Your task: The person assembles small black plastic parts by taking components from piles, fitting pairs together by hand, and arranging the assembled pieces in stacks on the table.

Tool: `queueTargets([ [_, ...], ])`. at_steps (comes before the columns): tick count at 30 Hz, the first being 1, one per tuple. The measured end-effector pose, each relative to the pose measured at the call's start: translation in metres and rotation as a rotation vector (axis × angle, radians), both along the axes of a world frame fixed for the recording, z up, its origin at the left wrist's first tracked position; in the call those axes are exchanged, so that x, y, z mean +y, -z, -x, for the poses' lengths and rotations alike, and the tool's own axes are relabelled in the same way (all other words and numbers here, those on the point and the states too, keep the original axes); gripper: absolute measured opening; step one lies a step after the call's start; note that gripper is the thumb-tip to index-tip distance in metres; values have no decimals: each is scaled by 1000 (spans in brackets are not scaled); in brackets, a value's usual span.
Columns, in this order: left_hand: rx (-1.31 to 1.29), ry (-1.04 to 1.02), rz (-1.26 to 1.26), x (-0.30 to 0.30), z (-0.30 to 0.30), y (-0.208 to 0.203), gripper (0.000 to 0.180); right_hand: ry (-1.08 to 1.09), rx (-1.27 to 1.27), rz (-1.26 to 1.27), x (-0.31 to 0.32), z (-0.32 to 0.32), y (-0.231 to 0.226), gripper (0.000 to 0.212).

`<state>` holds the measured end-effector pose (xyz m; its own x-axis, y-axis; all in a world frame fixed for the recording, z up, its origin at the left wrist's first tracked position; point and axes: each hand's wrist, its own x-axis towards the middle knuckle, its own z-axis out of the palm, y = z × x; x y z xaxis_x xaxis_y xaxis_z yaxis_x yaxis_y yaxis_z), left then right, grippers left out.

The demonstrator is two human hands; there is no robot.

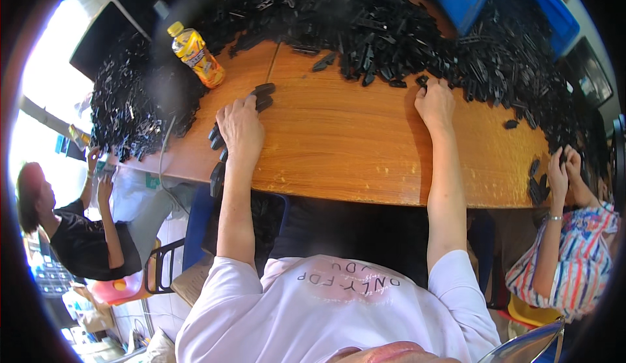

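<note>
Black plastic piece (422,81) looks pinched in your right hand (435,107), narrow grip, right at the edge of the big heap (385,37). Snag a neighbour and I'd bet some slide down. Can't tell if your left hand's (240,128) grip has anything; it's among a few loose pieces (263,90). Watch that forearm: one sweep could knock the piece by the table's (339,148) front edge (217,180) off. If the left-side heap (130,96) slumps, the yellow-capped drink bottle (199,57) might tip.
</note>
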<state>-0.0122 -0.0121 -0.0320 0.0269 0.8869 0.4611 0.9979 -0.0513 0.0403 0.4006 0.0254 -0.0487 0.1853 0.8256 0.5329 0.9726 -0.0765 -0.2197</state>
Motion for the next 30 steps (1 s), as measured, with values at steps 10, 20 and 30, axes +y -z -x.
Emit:
queueTargets([
  [10, -414, 530, -13, 107, -95, -2, 42, -750, 586, 20, -24, 84, -7, 24],
  [20, -334, 571, 238, 51, -96, 2, 25, -664, 266, -39, -22, 74, 1, 21],
  [30, -630, 789, 252, 22, -86, 4, 32, -863, 328, 7, -32, 88, -7, 15],
])
